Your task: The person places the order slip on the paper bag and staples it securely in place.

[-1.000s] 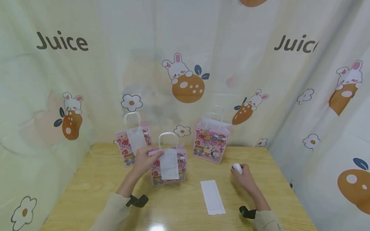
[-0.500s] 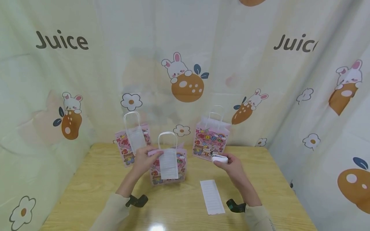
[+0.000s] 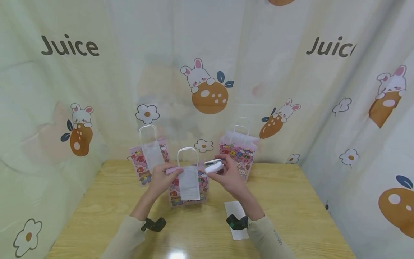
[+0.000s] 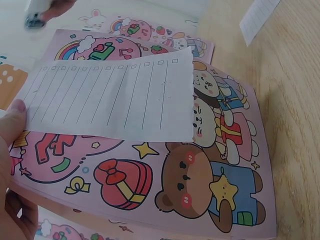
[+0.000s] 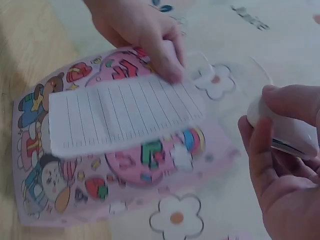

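Observation:
My left hand (image 3: 162,180) pinches a lined paper slip (image 3: 189,184) against the top edge of the front pink cartoon paper gift bag (image 3: 174,202). The slip hangs down over the bag's printed face, and its ruled lines and small checkboxes show in the left wrist view. Held in my right hand (image 3: 230,176) is a small white stapler (image 3: 213,167), its mouth turned toward the bag's upper right corner. In the right wrist view the stapler (image 5: 292,130) is gripped between thumb and fingers, a short distance from the slip (image 5: 120,115).
Behind on the left stands another gift bag (image 3: 139,165) with a slip (image 3: 153,157) on its front. A third bag (image 3: 239,153) stands at the back right, partly behind my right hand. Another slip (image 3: 239,234) lies on the wooden table (image 3: 291,208) beneath my right forearm.
My right hand has carried the stapler leftward and up from the right side of the table to beside the front bag. The left hand, slip and bag have stayed in place.

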`<action>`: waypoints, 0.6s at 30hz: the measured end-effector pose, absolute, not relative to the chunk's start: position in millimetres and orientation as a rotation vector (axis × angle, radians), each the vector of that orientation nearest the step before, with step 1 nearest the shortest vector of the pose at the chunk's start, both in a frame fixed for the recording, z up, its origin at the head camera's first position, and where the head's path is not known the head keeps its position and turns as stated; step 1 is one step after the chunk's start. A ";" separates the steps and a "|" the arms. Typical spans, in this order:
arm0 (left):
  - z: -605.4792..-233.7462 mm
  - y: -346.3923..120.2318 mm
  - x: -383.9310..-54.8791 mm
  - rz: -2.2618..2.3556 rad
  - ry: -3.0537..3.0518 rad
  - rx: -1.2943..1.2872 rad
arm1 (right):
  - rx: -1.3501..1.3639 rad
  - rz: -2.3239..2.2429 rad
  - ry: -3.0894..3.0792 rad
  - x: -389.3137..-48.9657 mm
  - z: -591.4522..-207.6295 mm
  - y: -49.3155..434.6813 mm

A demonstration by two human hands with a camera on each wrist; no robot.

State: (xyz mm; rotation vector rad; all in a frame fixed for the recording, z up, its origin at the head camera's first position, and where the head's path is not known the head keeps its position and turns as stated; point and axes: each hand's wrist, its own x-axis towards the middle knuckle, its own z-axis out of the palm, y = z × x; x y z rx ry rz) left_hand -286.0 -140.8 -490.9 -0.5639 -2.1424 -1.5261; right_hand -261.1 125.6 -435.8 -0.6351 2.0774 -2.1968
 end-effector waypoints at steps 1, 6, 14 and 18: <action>-491.6 -141.4 -287.6 -1.526 -2.138 -0.573 | -0.649 -2.173 2.099 -261.7 -433.2 119.8; -493.4 -142.3 -290.2 -1.499 -2.126 -0.623 | -0.856 -2.012 2.256 -264.3 -427.8 93.1; -491.1 -140.5 -290.5 -1.444 -2.105 -0.658 | -1.008 -1.523 2.713 -274.8 -417.5 64.2; -477.5 -137.0 -279.5 -1.421 -2.093 -0.667 | -1.030 -1.211 2.880 -279.8 -412.5 59.4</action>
